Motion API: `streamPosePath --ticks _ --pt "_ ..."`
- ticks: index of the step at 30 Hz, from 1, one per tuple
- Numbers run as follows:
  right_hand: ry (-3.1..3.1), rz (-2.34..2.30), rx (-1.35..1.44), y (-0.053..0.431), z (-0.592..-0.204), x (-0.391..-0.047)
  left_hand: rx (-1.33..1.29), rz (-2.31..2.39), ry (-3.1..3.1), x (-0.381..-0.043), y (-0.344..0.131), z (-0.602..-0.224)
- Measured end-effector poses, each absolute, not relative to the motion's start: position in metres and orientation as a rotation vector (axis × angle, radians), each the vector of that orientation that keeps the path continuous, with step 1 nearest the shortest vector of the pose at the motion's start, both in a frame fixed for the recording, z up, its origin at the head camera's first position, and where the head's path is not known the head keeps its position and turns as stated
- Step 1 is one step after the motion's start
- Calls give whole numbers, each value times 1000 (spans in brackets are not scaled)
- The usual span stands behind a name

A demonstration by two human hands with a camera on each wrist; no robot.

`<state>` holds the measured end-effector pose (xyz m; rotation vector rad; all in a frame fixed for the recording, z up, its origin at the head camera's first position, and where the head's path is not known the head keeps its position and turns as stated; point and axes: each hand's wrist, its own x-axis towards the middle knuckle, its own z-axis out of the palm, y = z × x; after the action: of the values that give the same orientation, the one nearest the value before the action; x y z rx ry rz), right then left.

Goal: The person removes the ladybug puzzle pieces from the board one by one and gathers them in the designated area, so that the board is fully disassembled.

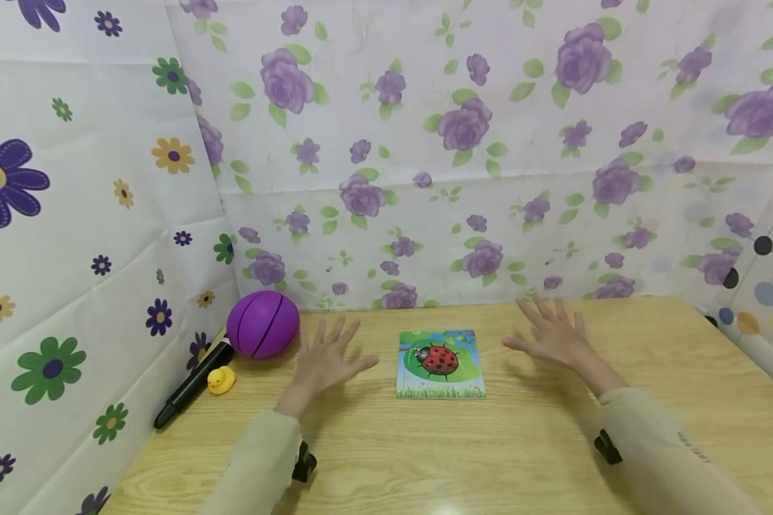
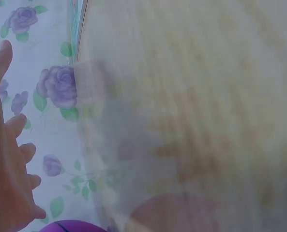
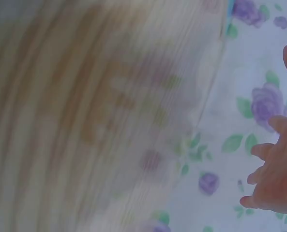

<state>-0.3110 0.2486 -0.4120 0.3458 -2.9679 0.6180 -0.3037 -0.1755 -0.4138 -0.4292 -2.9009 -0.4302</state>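
A square ladybug picture board (image 1: 441,363) lies flat near the middle of the wooden table, its edge also showing at the top of the left wrist view. To its left my left hand (image 1: 325,361) hovers with fingers spread, holding nothing; the left wrist view shows that hand (image 2: 7,159) with fingers apart. On the board's other side my right hand (image 1: 552,337) is spread too, palm down over the table, with nothing in it. In the right wrist view the right hand (image 3: 279,169) appears at the right edge.
A purple ball (image 1: 263,325) sits at the back left, beside my left hand. Next to it are a large black marker (image 1: 193,384) along the left edge and a small yellow rubber duck (image 1: 221,380). Flowered cloth (image 1: 373,143) hangs behind the table (image 1: 425,458) and at its left.
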Motion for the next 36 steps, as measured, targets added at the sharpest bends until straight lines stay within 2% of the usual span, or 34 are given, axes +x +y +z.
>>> streamPosePath --ticks 18,26,36 --pt "-2742 1113 523 159 -435 -327 -496 -695 -2755 -295 -153 -443" --pt "-2657 1360 437 127 -454 -336 -573 -953 -2656 -299 -134 -464" --pt "-2597 1405 413 96 -455 -344 -511 -1111 -2750 -304 -125 -471"
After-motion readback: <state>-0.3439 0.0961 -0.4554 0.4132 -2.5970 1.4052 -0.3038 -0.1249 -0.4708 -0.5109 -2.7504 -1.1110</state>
